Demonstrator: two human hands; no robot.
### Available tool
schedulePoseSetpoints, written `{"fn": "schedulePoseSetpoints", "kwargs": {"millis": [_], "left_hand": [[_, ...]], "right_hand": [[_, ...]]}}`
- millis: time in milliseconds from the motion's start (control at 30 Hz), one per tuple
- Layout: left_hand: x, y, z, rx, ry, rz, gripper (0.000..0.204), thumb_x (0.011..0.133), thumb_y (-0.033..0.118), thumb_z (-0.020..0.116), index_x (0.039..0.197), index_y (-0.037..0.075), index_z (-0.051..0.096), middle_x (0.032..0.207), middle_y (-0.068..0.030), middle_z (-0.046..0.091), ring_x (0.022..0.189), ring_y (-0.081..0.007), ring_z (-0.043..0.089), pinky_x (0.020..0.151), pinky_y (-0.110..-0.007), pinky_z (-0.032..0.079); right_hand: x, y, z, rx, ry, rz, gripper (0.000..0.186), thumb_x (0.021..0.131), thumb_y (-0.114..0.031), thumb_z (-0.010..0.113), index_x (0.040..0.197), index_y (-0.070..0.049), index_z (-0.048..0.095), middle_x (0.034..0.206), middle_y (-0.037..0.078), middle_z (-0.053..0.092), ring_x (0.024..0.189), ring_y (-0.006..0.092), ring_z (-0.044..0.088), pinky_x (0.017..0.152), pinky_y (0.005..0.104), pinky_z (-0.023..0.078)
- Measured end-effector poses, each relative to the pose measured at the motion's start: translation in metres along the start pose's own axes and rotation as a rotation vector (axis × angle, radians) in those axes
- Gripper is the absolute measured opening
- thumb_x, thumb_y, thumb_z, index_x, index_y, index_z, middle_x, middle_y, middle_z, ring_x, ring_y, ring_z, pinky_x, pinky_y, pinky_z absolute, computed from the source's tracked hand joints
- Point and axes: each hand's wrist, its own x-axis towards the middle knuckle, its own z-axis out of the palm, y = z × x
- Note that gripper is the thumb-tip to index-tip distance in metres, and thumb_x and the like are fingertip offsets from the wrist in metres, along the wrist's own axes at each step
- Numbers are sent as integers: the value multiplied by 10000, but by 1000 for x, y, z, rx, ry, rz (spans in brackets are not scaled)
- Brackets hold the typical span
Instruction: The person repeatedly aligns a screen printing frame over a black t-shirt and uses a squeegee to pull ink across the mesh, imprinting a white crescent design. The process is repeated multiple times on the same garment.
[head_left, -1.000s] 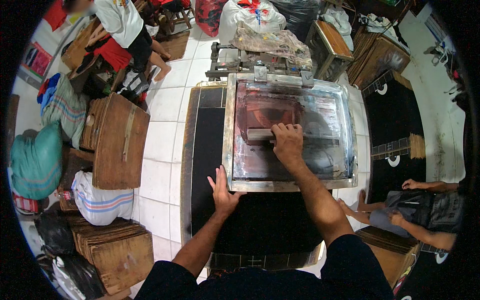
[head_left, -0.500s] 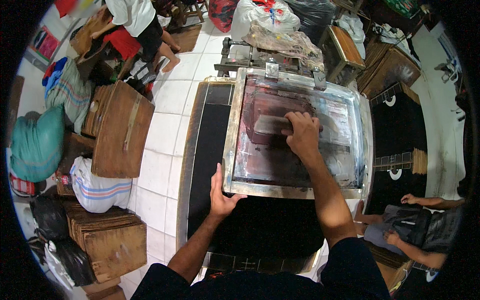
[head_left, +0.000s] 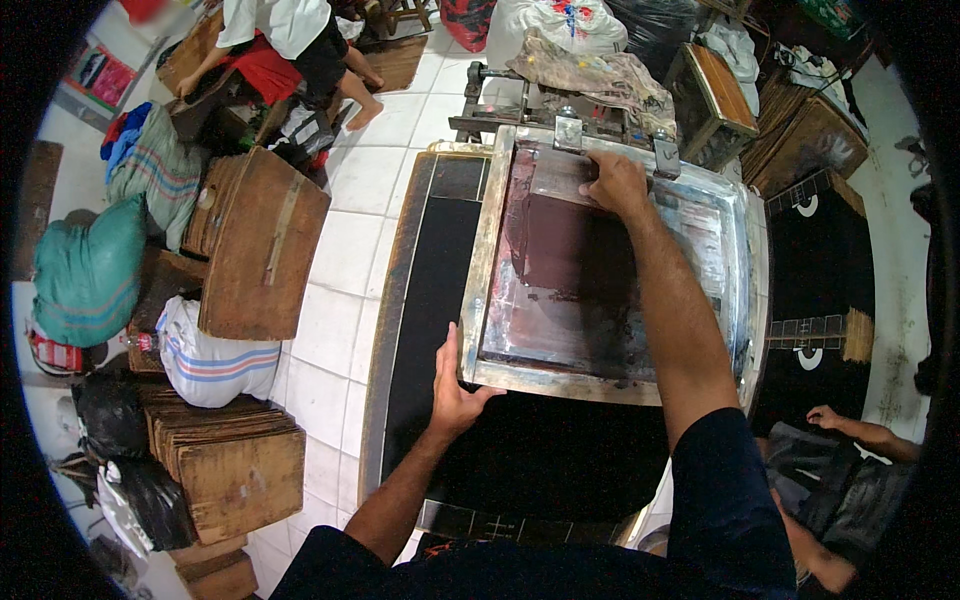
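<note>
In front of me lies a screen printing frame [head_left: 482, 290] with a pale wooden rim and a mesh stained dark red, blue and white. Near its far side, my right hand [head_left: 617, 184] is closed round a squeegee [head_left: 560, 176], whose pale blade rests on the mesh. Dark maroon ink [head_left: 575, 240] spreads over the mesh on the near side of the blade. My left hand [head_left: 460, 395] touches the frame's near left corner, its fingers straight along the left side and its thumb apart along the near edge.
Metal hinge clamps [head_left: 568, 133] hold the frame's far edge above a long black printing table [head_left: 540, 450]. Stacked brown boards [head_left: 265, 245] and stuffed sacks [head_left: 90, 270] stand left. One person [head_left: 290, 60] is at the far left, another [head_left: 840, 470] sits at the right.
My right hand has pushed the squeegee away from me, toward the hinged far side, uncovering a maroon ink area. My left hand stays at the corner. The whole view has shifted slightly.
</note>
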Motion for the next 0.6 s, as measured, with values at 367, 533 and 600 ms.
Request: {"fn": "schedulePoseSetpoints", "kwargs": {"millis": [367, 533, 600], "left_hand": [[1, 4, 2, -111, 23, 53, 1288, 625, 74, 975, 1635, 6, 179, 1479, -229, 446, 1364, -359, 471, 1163, -453, 410], [-3, 28, -12, 4, 9, 67, 1309, 597, 7, 967, 1649, 60, 190, 1515, -200, 461, 1357, -325, 507, 1151, -413, 423], [-1, 53, -25, -58, 56, 109, 1285, 616, -25, 951, 1649, 61, 193, 1513, -195, 483, 1335, -306, 532, 1127, -400, 450]], "right_hand": [[-218, -73, -27, 60, 146, 21, 312, 683, -26, 799, 958, -134, 695, 940, 35, 673, 937, 283, 621, 824, 448, 452], [-252, -91, -48, 97, 356, 55, 405, 705, -53, 718, 1099, -145, 724, 1059, 36, 695, 1098, 290, 604, 1060, 492, 380], [-275, -107, -61, 99, 560, 56, 379, 733, -93, 707, 1108, -145, 723, 1045, 43, 687, 1091, 294, 602, 1054, 499, 371]]}}
